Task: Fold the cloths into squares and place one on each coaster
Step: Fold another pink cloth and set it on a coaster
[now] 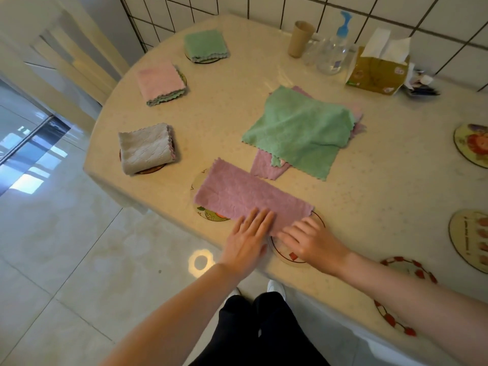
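Both sets of fingers flat and straight, left hand [247, 240] and right hand [311, 240] pressing the near right end of the mauve half-folded fleecy cloth strip [250, 195], long axis running away leftward across two round coasters [286, 256].

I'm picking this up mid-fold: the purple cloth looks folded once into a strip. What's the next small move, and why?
Probably fold the strip in half end to end. The purple cloth is still a long rectangle, not a square, and both the left hand and right hand press flat on its near end. It lies across two coasters; the three folded cloths already sit squared, each on its own coaster.
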Demonstrator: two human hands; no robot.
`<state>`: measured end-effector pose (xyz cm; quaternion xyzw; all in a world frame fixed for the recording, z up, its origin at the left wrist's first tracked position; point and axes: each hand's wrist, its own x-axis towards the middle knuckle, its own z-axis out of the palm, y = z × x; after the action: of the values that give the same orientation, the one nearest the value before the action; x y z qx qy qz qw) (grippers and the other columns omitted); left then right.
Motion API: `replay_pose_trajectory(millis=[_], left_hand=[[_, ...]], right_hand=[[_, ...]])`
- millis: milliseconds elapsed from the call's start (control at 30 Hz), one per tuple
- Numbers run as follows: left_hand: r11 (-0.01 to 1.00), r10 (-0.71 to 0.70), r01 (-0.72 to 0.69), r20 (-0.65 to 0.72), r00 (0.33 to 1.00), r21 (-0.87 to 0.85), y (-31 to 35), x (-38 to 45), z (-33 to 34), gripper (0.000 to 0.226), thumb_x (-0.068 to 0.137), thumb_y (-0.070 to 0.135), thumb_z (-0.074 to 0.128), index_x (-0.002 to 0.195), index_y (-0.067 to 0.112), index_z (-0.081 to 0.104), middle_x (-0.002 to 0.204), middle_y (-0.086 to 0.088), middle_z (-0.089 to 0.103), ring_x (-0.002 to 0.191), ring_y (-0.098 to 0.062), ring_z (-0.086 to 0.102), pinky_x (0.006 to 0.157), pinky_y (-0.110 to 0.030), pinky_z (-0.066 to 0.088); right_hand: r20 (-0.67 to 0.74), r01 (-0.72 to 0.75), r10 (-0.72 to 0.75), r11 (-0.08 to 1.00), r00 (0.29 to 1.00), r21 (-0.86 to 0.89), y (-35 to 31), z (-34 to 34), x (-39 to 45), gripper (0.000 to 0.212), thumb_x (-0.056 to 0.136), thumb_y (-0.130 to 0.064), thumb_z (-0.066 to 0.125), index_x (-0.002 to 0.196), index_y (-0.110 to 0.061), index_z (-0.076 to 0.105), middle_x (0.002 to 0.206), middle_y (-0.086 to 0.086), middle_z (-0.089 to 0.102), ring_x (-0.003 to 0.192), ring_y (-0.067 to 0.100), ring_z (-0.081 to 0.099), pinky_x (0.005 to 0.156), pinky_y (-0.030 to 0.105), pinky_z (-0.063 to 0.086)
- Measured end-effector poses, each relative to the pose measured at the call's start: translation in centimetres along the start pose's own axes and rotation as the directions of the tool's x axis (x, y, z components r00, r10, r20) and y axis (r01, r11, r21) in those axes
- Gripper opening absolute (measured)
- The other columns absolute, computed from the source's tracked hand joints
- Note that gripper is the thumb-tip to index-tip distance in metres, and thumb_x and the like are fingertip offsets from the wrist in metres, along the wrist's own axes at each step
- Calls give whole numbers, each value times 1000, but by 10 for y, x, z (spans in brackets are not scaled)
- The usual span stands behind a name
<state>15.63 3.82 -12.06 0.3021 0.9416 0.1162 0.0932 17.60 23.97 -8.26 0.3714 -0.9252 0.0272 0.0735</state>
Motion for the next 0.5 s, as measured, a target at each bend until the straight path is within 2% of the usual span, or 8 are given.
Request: replay_pose_trajectory(millis=[133,233,333,433,500], left_hand=[[998,-58,58,27,998,22,22,-7,7,61,88,43,36,144,19,41,145,-2,47,134,-26,43,106,-47,41],[999,-31,30,58,998,29,34,-16,20,55,86,38,41,136,20,52,138,-1,55,129,-25,50,101,-47,45],[999,-11,8,81,997,39,38,-26,33,50,84,39,47,130,23,59,135,2,58,125,-24,53,97,-46,50],[1000,3,-2,96,995,-12,36,-36,37,54,84,40,52,136,25,52,143,4,49,133,-23,45,104,-46,43],[998,26,-20,94,995,-67,31,-37,34,55,88,41,43,141,26,46,147,4,43,138,-22,37,111,-45,32]], right_hand=[[-14,135,-135,990,991,28,-16,-8,-23,33,96,-4,35,100,-8,68,81,4,65,68,22,58,62,35,49],[6,210,-211,974,977,90,-21,-16,-36,35,98,-6,34,102,-9,69,82,2,67,70,19,58,64,31,48],[2,271,-279,936,960,223,-12,-20,-40,24,96,-11,44,103,-9,67,82,1,67,72,17,59,64,32,50],[32,281,-304,913,952,295,17,-9,-37,30,87,-6,50,113,-6,64,104,6,69,94,20,65,80,34,55],[138,242,-284,936,949,257,39,4,-31,54,74,3,64,127,-7,57,124,9,62,113,22,60,93,33,52]])
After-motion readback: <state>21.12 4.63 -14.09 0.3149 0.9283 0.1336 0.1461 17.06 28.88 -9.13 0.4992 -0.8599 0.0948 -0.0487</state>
